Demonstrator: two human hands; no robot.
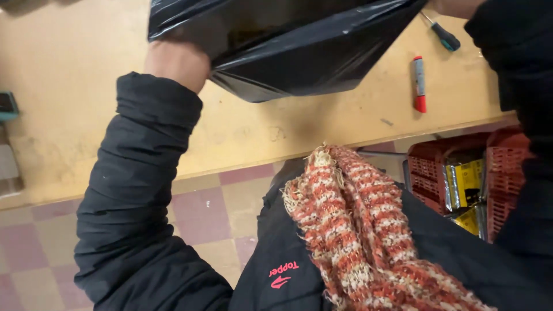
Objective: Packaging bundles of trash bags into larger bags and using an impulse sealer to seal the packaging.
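Bag [288, 40], black plastic, held up over table [69, 69] by both hands. Left hand [175, 60] fisted on its left edge. Right hand [458, 7] at top right corner, mostly out of frame, grip can't tell. Screwdriver [440, 33] & red marker [419, 83] on table to the right

The bag [282, 46] is thin black plastic, glossy and creased. The worktop [69, 86] looks like matt, scuffed wood (yellowish, stained). The scarf [357, 230] is coarse, fuzzy knit. The crates [429, 173] are red perforated plastic. The sleeve [132, 196] is smooth cloth.
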